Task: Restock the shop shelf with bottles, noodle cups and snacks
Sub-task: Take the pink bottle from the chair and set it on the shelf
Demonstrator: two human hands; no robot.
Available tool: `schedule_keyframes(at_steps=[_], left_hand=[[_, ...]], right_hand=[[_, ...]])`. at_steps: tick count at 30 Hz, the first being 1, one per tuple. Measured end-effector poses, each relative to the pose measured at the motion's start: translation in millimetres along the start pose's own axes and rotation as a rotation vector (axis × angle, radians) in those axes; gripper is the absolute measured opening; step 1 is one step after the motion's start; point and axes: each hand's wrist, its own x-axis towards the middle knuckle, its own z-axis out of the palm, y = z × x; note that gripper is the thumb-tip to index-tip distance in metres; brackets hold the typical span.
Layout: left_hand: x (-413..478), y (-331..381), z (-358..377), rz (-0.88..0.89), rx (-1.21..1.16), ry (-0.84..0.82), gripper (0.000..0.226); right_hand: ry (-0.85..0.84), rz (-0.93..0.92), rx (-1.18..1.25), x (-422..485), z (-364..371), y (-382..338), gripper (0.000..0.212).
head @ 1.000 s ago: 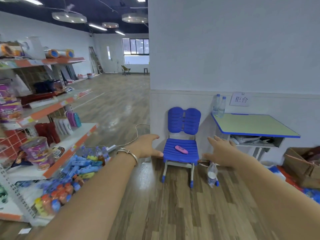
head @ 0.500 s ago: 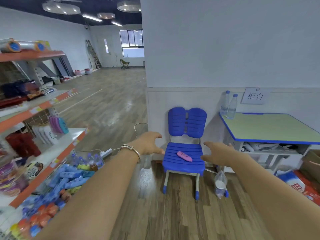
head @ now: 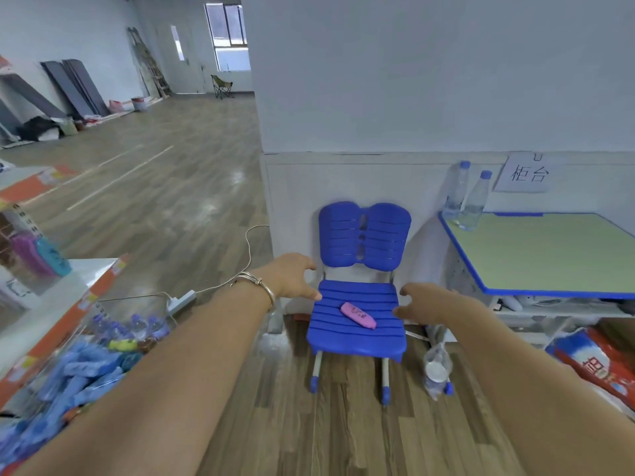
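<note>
Far left: shop shelf [head: 68, 293], orange edge strip, a few purple and teal packs [head: 37, 259] standing on it, much of the board bare. Below it a heap of stock: small bottles [head: 137, 326] and blue packets [head: 82, 369], blurred, not yet shelved. Left hand [head: 292, 280]: empty, fingers spread and loosely curved, reaching just left of the blue chair [head: 360, 338]. Pink object [head: 357, 315] lies on the seat. Right hand [head: 426, 305]: empty too, fingers loosely spread at the seat's right edge; contact unclear. Floor bottle [head: 436, 369] beside the chair leg. Two water bottles [head: 467, 201] stand on the table [head: 549, 255]. Red bag [head: 591, 362] far right. Judgement: restocking is early or paused, most of it left, nothing in hand.
</note>
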Motion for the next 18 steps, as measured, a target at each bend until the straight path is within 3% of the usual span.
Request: schedule_keyframes(at_steps=[9,18], left_hand=[[174,-12,14,-0.09,0.016,-0.078,0.07],[326,-43,65,-0.102,0.096,-0.121,0.062]], right_hand=[[-0.126,0.028,0.023,204,15,52,0.047],[-0.167,0.015,-0.053,378,73,70,0.042]])
